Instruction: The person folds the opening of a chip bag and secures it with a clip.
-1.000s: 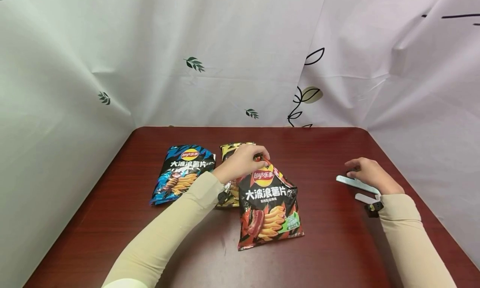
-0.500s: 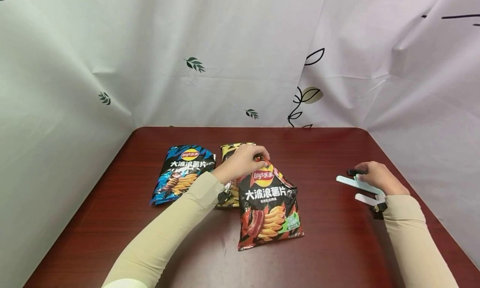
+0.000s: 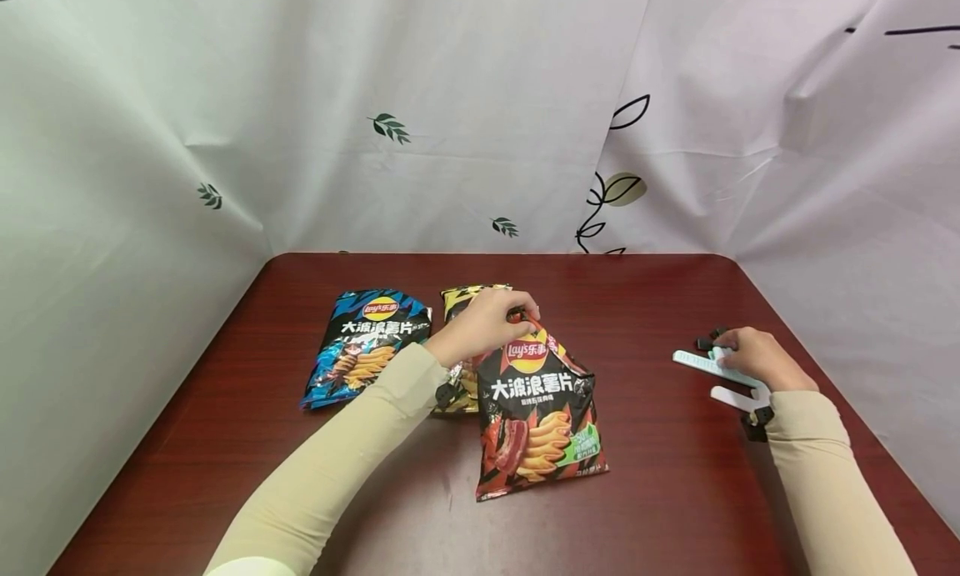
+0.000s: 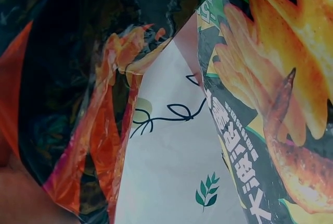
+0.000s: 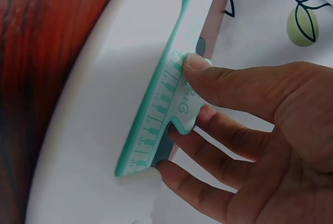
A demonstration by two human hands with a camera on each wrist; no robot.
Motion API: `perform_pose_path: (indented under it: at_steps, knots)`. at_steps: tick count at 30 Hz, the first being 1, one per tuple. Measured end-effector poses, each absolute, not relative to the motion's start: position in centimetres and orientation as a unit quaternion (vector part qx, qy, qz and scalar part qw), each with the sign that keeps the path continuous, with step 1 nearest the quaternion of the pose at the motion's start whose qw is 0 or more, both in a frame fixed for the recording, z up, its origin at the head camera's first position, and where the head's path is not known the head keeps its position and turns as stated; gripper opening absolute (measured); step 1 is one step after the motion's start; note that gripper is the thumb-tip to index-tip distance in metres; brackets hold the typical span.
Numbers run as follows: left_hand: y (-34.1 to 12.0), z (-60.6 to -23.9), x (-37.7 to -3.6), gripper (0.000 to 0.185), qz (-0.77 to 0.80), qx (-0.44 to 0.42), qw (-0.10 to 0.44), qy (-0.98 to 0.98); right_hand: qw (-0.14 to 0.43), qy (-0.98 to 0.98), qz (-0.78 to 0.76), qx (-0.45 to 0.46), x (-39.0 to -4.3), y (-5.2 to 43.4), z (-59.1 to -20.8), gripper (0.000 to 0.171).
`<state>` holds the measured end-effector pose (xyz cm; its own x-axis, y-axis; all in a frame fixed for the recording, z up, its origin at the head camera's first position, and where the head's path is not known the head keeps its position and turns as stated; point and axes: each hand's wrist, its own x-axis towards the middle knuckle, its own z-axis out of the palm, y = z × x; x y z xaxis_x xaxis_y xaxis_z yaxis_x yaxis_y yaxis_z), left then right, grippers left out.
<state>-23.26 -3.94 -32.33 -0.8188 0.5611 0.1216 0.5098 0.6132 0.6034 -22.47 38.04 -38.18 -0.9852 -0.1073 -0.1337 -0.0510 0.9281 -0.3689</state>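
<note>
Step in hand: clip pick-up. The left hand point(image 3: 483, 324) pinches the top of the red bag point(image 3: 536, 413), holding it upright on the tabletop point(image 3: 660, 493) in front of two flat bags. The right hand point(image 3: 757, 359) has its fingers point(image 5: 223, 86) closed around the clip point(image 3: 708, 366), which lies at the right edge. Next move, as judged: lift the clip, carry it to the pinched top, and align its slot with the fold.

Dark red wood-grain table point(image 3: 660, 509), rounded far corners. On it: blue chip bag point(image 3: 365, 347) lying flat, far left; yellow chip bag point(image 3: 459, 301) just right of it, largely hidden; red chip bag point(image 3: 538, 418) propped upright near centre. Right side: white-and-teal clip point(image 3: 705, 366), small black pieces point(image 3: 705, 341) just behind it.
</note>
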Motion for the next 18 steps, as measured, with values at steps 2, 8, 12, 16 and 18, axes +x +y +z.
perform_pose_path:
  at_steps: [2, 8, 12, 16, 18]
  knots:
    - [-3.91, -32.32, -23.24, 0.009, 0.322, 0.298, 0.037, 0.898, 0.076, 0.979, -0.185, -0.041, -22.42, 38.12, -38.21, 0.035]
    - [-3.93, -32.32, -23.16, 0.009, 0.322, 0.298, 0.031, 0.898, 0.081, 0.978, -0.187, -0.040, -22.31, 38.14, -38.32, 0.036]
    - [-3.96, -32.32, -23.14, 0.010, 0.321, 0.298, 0.030, 0.898, 0.083, 0.978, -0.191, -0.032, -22.29, 38.03, -38.42, 0.036]
    - [-3.93, -32.43, -23.19, 0.009, 0.318, 0.299, 0.028, 0.899, 0.082, 0.977, -0.193, -0.030, -22.28, 37.95, -38.50, 0.035]
    - [-3.91, -32.51, -23.23, 0.009, 0.317, 0.301, 0.028, 0.899, 0.078, 0.978, -0.192, -0.032, -22.28, 37.94, -38.53, 0.033]
